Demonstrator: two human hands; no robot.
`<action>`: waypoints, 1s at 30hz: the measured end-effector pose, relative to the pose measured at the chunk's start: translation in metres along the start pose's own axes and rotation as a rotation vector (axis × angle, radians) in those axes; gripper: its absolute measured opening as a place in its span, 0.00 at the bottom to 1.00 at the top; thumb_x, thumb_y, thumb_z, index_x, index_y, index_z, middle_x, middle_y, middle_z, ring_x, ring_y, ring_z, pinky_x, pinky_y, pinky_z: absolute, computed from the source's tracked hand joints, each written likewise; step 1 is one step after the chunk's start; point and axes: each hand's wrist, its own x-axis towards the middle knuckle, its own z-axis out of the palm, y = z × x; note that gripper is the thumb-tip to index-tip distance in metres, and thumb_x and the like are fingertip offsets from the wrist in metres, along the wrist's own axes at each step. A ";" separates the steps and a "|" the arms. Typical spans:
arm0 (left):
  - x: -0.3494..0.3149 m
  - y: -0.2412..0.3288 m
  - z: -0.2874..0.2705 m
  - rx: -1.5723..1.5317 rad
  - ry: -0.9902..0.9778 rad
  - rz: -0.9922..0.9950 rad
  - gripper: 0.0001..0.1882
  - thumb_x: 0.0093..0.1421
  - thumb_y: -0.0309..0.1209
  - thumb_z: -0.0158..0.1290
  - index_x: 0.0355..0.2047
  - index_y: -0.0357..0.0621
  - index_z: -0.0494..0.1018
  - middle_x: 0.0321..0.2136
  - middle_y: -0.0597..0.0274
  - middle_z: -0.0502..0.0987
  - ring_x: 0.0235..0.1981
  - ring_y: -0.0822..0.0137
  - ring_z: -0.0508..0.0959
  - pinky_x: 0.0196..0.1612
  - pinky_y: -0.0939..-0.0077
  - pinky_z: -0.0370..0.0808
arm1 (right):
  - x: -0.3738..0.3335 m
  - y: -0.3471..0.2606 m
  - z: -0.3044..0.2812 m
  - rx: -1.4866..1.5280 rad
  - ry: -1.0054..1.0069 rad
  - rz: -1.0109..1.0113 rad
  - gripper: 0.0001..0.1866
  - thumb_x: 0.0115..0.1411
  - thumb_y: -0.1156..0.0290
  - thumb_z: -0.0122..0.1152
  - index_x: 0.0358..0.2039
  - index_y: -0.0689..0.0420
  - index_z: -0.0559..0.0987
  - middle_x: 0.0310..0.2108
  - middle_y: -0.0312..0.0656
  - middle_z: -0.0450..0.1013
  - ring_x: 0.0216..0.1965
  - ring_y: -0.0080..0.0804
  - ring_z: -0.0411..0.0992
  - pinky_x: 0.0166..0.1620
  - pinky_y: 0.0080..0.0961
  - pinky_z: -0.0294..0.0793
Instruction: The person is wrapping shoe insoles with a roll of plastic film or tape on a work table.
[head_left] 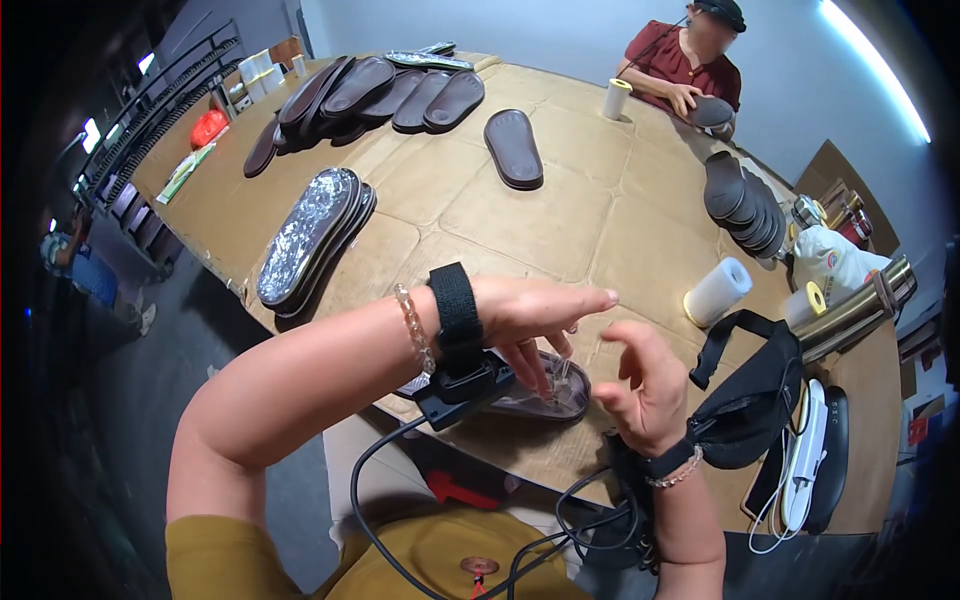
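Observation:
In front of me, at the near table edge, lies a dark brown shoe sole [572, 398] with shiny clear film over it. My left hand [525, 315] is above this sole, its thumb side stretched out to the right. Its lower fingers point down onto the film and seem to touch it. Just right of the sole's end, my right hand [648, 385] is raised, with thumb and bent fingers apart and nothing between them. Part of the sole is hidden behind my left hand and the black wrist device [465, 388]. Left of my forearm sits a stack of film-wrapped soles [310, 240].
A heap of brown soles [360, 88] covers the far left, with a single sole [513, 150] mid-table. Film rolls [717, 292], a black waist bag [745, 420], a steel flask [850, 310] and a white power strip [803, 455] line the right. Across the table, a person holds a sole [712, 111].

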 end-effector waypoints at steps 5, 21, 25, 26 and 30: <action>-0.007 0.004 0.005 0.093 0.054 0.011 0.51 0.63 0.75 0.27 0.40 0.35 0.75 0.31 0.58 0.72 0.29 0.57 0.84 0.36 0.72 0.84 | 0.027 -0.016 0.002 -0.067 -0.366 -0.194 0.22 0.50 0.79 0.54 0.48 0.57 0.78 0.36 0.49 0.78 0.31 0.51 0.77 0.35 0.41 0.77; -0.019 -0.034 -0.012 0.458 0.103 0.101 0.38 0.66 0.62 0.49 0.54 0.36 0.76 0.45 0.51 0.82 0.45 0.65 0.79 0.50 0.69 0.76 | 0.035 -0.006 0.006 0.098 -0.323 0.034 0.05 0.52 0.78 0.57 0.30 0.60 0.78 0.25 0.45 0.72 0.25 0.38 0.75 0.31 0.30 0.75; -0.014 -0.069 -0.010 0.613 0.208 0.352 0.32 0.58 0.52 0.63 0.52 0.37 0.77 0.40 0.52 0.83 0.40 0.64 0.81 0.47 0.70 0.77 | 0.031 0.003 0.008 0.139 -0.289 0.079 0.03 0.53 0.78 0.55 0.29 0.61 0.76 0.24 0.45 0.71 0.22 0.35 0.73 0.27 0.27 0.71; -0.011 -0.073 -0.010 0.628 0.226 0.314 0.28 0.58 0.47 0.64 0.50 0.38 0.78 0.38 0.53 0.83 0.38 0.64 0.81 0.45 0.70 0.77 | 0.031 0.005 0.009 0.147 -0.293 0.116 0.03 0.53 0.78 0.54 0.29 0.61 0.76 0.23 0.45 0.71 0.22 0.34 0.72 0.27 0.27 0.70; -0.003 -0.071 -0.014 0.527 0.156 0.210 0.18 0.59 0.38 0.63 0.44 0.38 0.79 0.33 0.56 0.83 0.34 0.66 0.81 0.42 0.72 0.77 | 0.028 0.012 0.010 0.157 -0.154 0.134 0.04 0.54 0.79 0.52 0.29 0.62 0.75 0.22 0.44 0.69 0.20 0.33 0.69 0.26 0.28 0.68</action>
